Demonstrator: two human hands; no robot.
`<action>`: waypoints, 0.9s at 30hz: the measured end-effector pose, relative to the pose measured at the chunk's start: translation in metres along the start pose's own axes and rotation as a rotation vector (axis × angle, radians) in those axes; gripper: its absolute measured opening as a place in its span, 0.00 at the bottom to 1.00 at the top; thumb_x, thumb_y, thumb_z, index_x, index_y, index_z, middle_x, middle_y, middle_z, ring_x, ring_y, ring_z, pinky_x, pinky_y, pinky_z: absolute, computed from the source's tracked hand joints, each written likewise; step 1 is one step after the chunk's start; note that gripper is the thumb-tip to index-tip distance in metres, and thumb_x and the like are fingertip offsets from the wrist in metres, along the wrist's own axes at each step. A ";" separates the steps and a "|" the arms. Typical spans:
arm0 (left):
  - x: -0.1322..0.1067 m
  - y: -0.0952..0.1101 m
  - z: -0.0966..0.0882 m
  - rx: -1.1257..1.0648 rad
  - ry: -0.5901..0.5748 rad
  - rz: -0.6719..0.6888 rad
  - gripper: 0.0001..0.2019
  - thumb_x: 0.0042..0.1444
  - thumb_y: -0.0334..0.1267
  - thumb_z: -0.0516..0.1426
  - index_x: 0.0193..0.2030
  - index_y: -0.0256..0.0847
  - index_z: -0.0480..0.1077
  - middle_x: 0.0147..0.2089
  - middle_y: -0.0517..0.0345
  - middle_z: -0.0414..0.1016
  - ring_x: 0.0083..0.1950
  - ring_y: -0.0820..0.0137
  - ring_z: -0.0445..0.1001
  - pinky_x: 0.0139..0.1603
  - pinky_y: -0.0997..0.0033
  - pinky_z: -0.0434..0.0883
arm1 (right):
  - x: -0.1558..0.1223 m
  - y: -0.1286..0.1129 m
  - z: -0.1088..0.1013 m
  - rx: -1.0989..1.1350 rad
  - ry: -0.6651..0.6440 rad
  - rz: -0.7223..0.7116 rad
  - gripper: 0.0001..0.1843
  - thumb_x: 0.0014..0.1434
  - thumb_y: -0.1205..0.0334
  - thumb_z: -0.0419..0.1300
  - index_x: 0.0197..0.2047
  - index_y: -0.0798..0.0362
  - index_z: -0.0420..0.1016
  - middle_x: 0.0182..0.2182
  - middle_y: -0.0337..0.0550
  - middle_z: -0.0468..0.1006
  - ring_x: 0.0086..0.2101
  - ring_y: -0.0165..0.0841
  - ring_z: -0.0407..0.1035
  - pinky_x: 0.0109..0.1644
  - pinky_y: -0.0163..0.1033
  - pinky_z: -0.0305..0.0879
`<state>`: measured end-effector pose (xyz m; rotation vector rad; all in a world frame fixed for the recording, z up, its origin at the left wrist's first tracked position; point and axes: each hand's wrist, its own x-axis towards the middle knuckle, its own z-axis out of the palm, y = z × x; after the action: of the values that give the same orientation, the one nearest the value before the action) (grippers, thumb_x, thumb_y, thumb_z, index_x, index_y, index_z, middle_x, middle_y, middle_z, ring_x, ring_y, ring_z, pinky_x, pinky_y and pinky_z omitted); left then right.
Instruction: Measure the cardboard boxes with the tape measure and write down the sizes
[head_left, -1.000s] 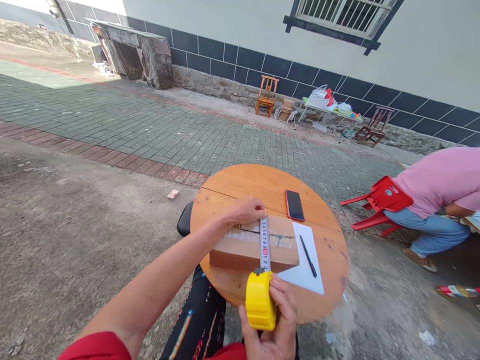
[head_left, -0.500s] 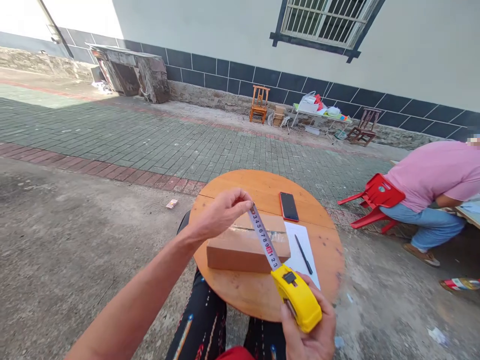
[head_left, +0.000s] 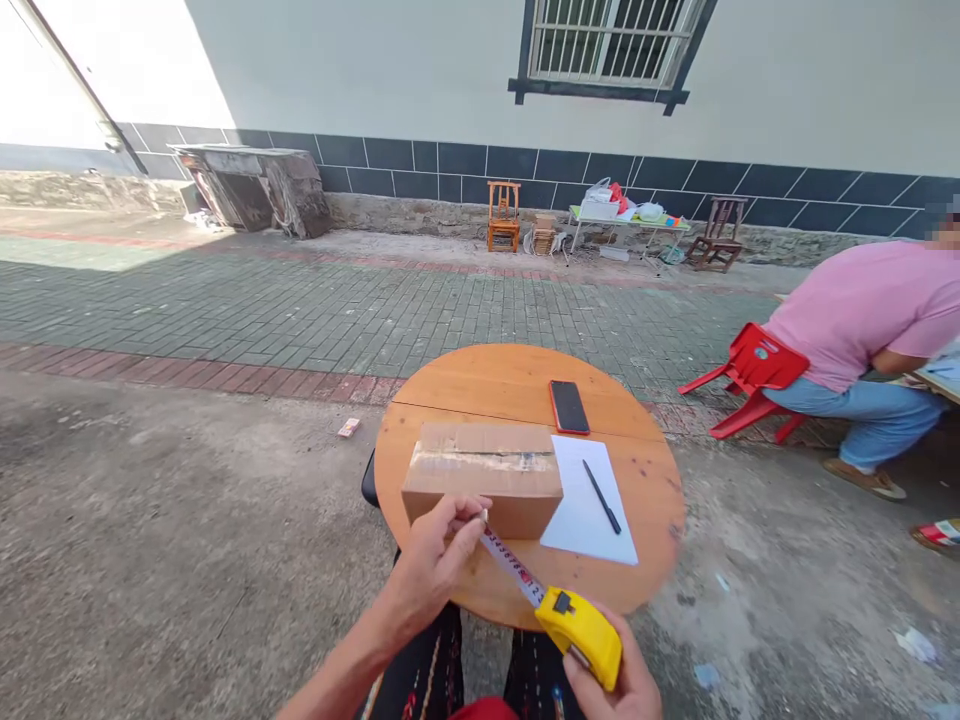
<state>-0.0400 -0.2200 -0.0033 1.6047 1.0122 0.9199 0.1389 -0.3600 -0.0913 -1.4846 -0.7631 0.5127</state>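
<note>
My right hand [head_left: 619,675] grips the yellow case of a tape measure [head_left: 581,632], its fingers wrapped round the far side. A short length of marked blade runs up and left from the case. My left hand [head_left: 439,550] pinches the blade's end between thumb and fingers, in front of the box's near side. Behind that hand, a closed cardboard box [head_left: 484,450] with clear tape along its top rests on the round wooden table [head_left: 652,480]. Beside the box lies a white sheet of paper [head_left: 577,510] with a black pen [head_left: 601,497] on it.
A dark-screened phone [head_left: 569,408] in a red case lies towards the table's far edge. On the right, a person in a pink shirt [head_left: 862,310] sits on a red plastic chair [head_left: 761,360]. Wooden chairs and a cluttered folding table [head_left: 630,220] stand along the wall.
Both hands have moved down and towards me with the tape measure. The blade's end has gone from above the box to in front of its near side. The view has shifted slightly.
</note>
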 end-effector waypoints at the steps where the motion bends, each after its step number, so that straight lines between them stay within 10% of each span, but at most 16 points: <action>1: 0.012 0.000 0.000 -0.006 0.000 -0.008 0.11 0.64 0.47 0.52 0.41 0.43 0.69 0.53 0.49 0.76 0.51 0.62 0.75 0.52 0.63 0.72 | 0.009 -0.004 0.002 0.035 0.000 0.015 0.21 0.54 0.49 0.67 0.48 0.51 0.76 0.44 0.51 0.82 0.44 0.43 0.78 0.46 0.41 0.77; 14: 0.137 0.003 -0.007 0.274 -0.019 -0.006 0.13 0.60 0.48 0.50 0.32 0.41 0.66 0.30 0.63 0.68 0.32 0.70 0.65 0.33 0.71 0.62 | 0.109 -0.034 0.058 0.113 -0.153 -0.109 0.20 0.51 0.59 0.67 0.47 0.54 0.75 0.35 0.44 0.82 0.30 0.35 0.77 0.31 0.37 0.76; 20: 0.175 0.016 -0.031 0.340 -0.111 0.013 0.13 0.58 0.46 0.52 0.29 0.41 0.66 0.27 0.65 0.63 0.30 0.72 0.60 0.30 0.72 0.57 | 0.118 -0.049 0.086 -0.173 -0.128 -0.478 0.23 0.57 0.61 0.65 0.55 0.53 0.71 0.51 0.52 0.76 0.49 0.41 0.73 0.53 0.48 0.73; 27: 0.249 0.008 -0.049 0.452 -0.136 -0.019 0.16 0.61 0.46 0.55 0.27 0.39 0.65 0.24 0.66 0.61 0.25 0.75 0.60 0.26 0.73 0.56 | 0.145 -0.061 0.133 -0.271 -0.004 -0.627 0.16 0.58 0.60 0.64 0.48 0.53 0.69 0.47 0.51 0.72 0.46 0.41 0.71 0.50 0.50 0.70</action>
<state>0.0073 0.0257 0.0373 1.9963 1.1931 0.5814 0.1316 -0.1669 -0.0208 -1.3887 -1.2754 -0.0671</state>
